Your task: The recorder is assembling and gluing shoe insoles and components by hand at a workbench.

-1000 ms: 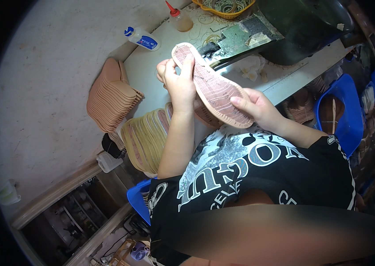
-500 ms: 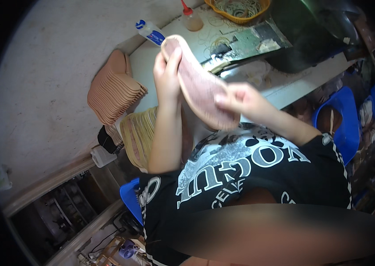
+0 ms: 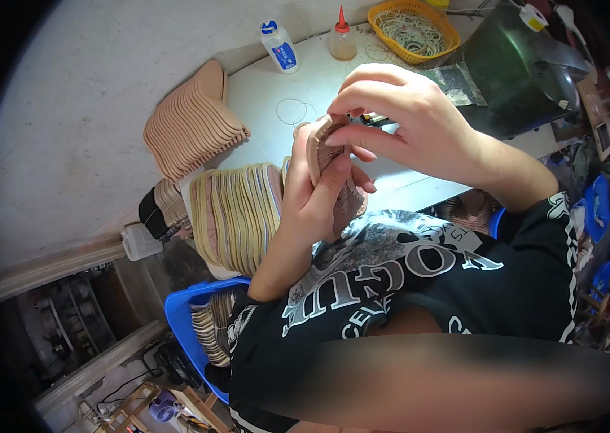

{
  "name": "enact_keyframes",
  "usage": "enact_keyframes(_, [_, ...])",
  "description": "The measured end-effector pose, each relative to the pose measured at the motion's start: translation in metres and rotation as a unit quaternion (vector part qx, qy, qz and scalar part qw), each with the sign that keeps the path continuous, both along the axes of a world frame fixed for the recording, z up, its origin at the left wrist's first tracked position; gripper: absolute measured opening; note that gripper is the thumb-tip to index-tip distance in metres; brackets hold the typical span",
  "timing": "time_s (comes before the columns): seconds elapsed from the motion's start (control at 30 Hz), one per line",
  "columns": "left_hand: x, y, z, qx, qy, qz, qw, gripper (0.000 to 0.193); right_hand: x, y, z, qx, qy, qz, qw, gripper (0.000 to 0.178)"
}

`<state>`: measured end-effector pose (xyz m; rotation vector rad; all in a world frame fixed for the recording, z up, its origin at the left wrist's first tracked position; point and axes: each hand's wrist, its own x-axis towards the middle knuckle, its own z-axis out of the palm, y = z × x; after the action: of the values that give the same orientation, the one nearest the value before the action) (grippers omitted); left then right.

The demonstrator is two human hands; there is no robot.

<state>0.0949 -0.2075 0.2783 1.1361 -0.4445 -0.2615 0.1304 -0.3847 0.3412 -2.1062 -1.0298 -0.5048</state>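
Note:
My left hand (image 3: 310,206) is wrapped round an insole (image 3: 317,150) above the table's near edge, its thumb lying across the sole face. The insole has a pinkish-brown face and a beige rim, and it is seen tilted and nearly end-on. At its upper end the fingertips and thumb of my right hand (image 3: 420,115) pinch the rim. Part of the insole is hidden behind my fingers. Just left of my left forearm stands a packed row of yellowish-edged insoles (image 3: 238,209).
Tan insoles (image 3: 193,123) lean stacked against the wall. On the white table (image 3: 251,90) stand a white bottle with a blue cap (image 3: 281,49), a red-tipped squeeze bottle (image 3: 343,42) and a yellow basket of bands (image 3: 413,32). A blue bin (image 3: 182,317) with insoles is at lower left.
The insole has turned from face-up and stretched between both hands to upright and end-on. My right hand has moved from its near end to its upper end.

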Motion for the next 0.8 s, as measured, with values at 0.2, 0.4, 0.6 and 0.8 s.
enact_keyframes(0.2, [-0.008,0.007,-0.002,0.040,-0.080,0.081,0.993,0.048,0.006,0.005,0.017,-0.223,-0.167,0.011,0.960,0.014])
enact_keyframes(0.4, [-0.012,0.025,-0.013,0.200,-0.140,0.177,0.953,0.045,0.004,0.033,0.022,-0.341,-0.179,0.021,0.923,0.017])
enact_keyframes(0.6, [-0.011,0.049,-0.023,0.176,-0.084,0.152,0.969,0.039,0.030,0.063,0.020,-0.254,0.027,0.048,0.966,0.008])
enact_keyframes(0.8, [-0.011,0.062,-0.027,-0.057,0.112,0.080,0.989,0.040,0.047,0.082,0.027,-0.221,0.225,0.083,0.945,0.012])
